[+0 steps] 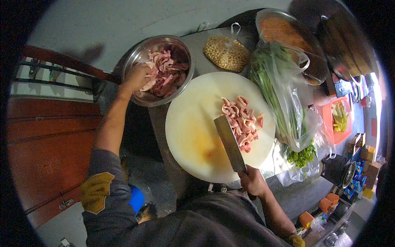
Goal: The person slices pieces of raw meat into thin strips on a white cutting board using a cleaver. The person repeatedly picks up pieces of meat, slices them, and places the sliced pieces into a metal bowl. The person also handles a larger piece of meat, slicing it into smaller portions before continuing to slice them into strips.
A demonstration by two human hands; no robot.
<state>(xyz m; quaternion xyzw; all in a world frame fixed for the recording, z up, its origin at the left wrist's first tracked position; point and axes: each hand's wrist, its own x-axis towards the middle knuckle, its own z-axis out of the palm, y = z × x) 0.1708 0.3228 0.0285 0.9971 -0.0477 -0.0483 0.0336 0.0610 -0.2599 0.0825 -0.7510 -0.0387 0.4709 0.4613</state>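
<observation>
A round white cutting board [191, 123] lies before me, stained yellow near its lower middle. Cut pieces of raw meat [243, 123] are heaped on its right half. My right hand [254, 182] grips the handle of a cleaver [230, 143], whose broad blade rests beside the heap's left edge. At the upper left, my left hand [140, 77] reaches into a steel bowl [189, 58] of larger raw meat slices [168, 71]. Its fingers are at the meat along the bowl's left side; they are partly hidden, and whether they grip a slice is unclear.
Beyond the board sits a tied plastic bag of beans or nuts [226, 53]. A clear bag of long green vegetables [277, 92] lies along the board's right side. Farther right are a covered round pan [284, 27] and a pink plastic basket [327, 123] holding vegetables.
</observation>
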